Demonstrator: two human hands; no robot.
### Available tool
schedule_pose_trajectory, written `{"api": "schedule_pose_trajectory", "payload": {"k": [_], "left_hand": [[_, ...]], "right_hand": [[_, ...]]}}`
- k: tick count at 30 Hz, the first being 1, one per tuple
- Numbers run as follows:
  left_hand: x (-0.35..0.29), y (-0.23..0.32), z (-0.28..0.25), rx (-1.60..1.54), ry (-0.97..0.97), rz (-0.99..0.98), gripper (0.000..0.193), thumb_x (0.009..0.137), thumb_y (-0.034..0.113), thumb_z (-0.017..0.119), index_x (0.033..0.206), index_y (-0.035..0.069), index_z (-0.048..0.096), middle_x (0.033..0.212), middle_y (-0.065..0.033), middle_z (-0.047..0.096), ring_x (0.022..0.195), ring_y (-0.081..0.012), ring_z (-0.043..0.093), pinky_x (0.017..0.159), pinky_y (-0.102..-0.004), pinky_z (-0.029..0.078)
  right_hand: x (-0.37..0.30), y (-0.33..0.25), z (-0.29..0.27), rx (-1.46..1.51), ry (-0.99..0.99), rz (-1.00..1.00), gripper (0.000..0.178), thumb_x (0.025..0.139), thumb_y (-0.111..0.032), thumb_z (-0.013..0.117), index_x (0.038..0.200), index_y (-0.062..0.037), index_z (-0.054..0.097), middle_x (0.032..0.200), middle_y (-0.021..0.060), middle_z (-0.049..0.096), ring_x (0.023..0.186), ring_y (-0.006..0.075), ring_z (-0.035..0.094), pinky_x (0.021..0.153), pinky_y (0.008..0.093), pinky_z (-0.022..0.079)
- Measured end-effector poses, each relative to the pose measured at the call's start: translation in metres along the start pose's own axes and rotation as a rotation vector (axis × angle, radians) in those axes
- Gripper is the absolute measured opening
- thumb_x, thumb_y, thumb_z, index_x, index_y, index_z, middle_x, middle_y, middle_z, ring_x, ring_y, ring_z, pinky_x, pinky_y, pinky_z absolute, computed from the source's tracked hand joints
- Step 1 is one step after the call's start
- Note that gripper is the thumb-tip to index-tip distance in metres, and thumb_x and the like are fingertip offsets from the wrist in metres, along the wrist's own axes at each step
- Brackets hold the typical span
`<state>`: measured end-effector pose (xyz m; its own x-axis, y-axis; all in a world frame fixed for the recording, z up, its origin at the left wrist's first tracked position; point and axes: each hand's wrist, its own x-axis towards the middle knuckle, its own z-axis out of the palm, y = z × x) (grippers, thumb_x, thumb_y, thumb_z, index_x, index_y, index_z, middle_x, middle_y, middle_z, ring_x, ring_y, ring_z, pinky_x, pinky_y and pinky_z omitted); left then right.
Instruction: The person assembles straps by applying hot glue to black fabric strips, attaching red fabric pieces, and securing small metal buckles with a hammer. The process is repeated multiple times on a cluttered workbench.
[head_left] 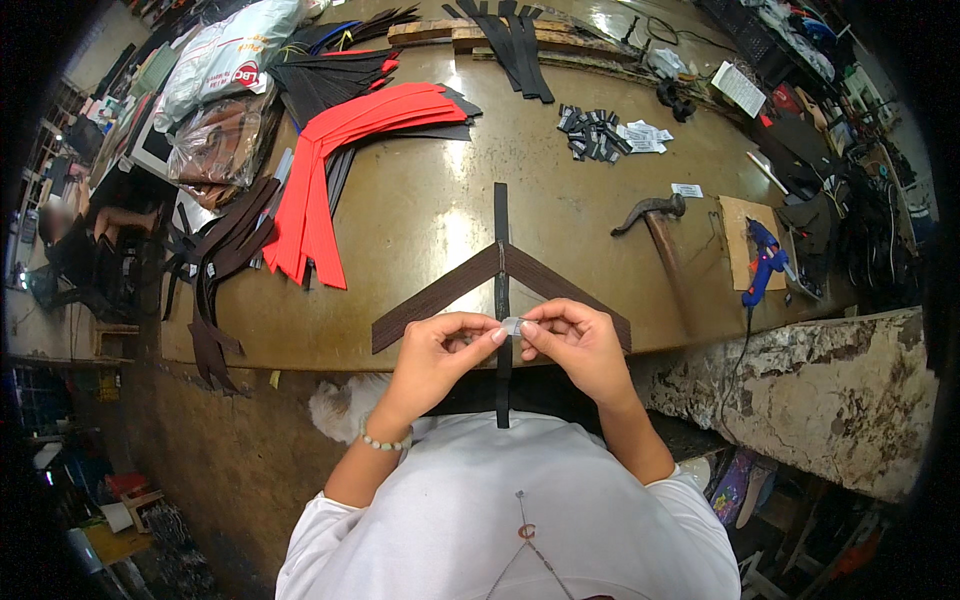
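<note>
White shirt point(500, 500), hands point(440, 352) point(580, 350) tight on a pale tag point(513, 326), hammer point(663, 230) and glue gun point(766, 262) rightward

Head view: I look from the wearer's head, through the left of two fisheye cameras.
Shirt point(440, 510): close under me, along the bottom edge.
Left hand point(440, 350) and right hand point(585, 348): near, about mid-picture.
Table point(425, 205): I face down and forward across it.

Beyond the brown chevron point(565, 285) lies room; rightward, the hammer point(663, 238) obstructs.
</note>
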<state>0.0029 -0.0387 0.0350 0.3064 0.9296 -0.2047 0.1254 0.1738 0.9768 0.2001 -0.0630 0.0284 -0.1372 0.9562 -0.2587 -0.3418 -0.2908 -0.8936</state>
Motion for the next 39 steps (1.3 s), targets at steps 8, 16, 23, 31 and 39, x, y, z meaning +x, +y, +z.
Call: {"api": "schedule_pose_trajectory", "payload": {"k": [8, 16, 23, 31, 39], "left_hand": [[0.008, -0.004, -0.001, 0.155, 0.035, 0.054, 0.02, 0.085, 0.016, 0.075, 0.093, -0.003, 0.071, 0.077, -0.0033, 0.069, 0.059, -0.0025, 0.05, 0.052, -0.0195, 0.039], [0.066, 0.008, -0.005, 0.488, 0.056, 0.211, 0.022, 0.086, 0.016, 0.071, 0.087, -0.006, 0.068, 0.074, -0.015, 0.068, 0.062, -0.0199, 0.064, 0.061, -0.0319, 0.051], [0.087, 0.001, -0.007, 0.549, 0.024, 0.159, 0.024, 0.085, 0.018, 0.073, 0.084, -0.005, 0.067, 0.068, -0.0124, 0.065, 0.061, -0.015, 0.06, 0.059, -0.03, 0.048], [0.095, -0.004, -0.01, 0.422, 0.087, 0.094, 0.026, 0.083, 0.019, 0.077, 0.089, 0.002, 0.059, 0.059, -0.0026, 0.057, 0.054, -0.0086, 0.05, 0.052, -0.0265, 0.041], [0.087, 0.0, -0.013, 0.216, 0.065, 0.059, 0.021, 0.083, 0.011, 0.075, 0.093, 0.001, 0.059, 0.073, -0.0049, 0.061, 0.06, -0.0084, 0.053, 0.057, -0.0245, 0.046]], "right_hand": [[0.006, 0.009, 0.003, 0.008, 0.055, 0.023, 0.017, 0.092, -0.004, 0.067, 0.104, 0.006, 0.062, 0.088, 0.0093, 0.067, 0.077, 0.0113, 0.065, 0.069, 0.0242, 0.056], [0.058, -0.008, -0.008, -0.682, 0.152, -0.125, 0.022, 0.09, -0.017, 0.071, 0.087, 0.0046, 0.066, 0.068, 0.0055, 0.066, 0.058, 0.0079, 0.061, 0.055, 0.0224, 0.048], [0.083, -0.001, -0.014, -0.913, 0.205, -0.184, 0.027, 0.085, -0.022, 0.075, 0.081, 0.0034, 0.066, 0.061, 0.0048, 0.063, 0.05, 0.0078, 0.056, 0.046, 0.0237, 0.044], [0.084, -0.002, -0.017, -0.815, 0.172, -0.07, 0.024, 0.086, -0.019, 0.074, 0.077, 0.0014, 0.063, 0.058, 0.0052, 0.063, 0.046, 0.0084, 0.057, 0.041, 0.0243, 0.044], [0.086, 0.001, -0.02, -0.836, 0.147, -0.1, 0.023, 0.086, -0.017, 0.073, 0.078, 0.0021, 0.063, 0.058, 0.0057, 0.063, 0.047, 0.0084, 0.058, 0.042, 0.0238, 0.045]]}}
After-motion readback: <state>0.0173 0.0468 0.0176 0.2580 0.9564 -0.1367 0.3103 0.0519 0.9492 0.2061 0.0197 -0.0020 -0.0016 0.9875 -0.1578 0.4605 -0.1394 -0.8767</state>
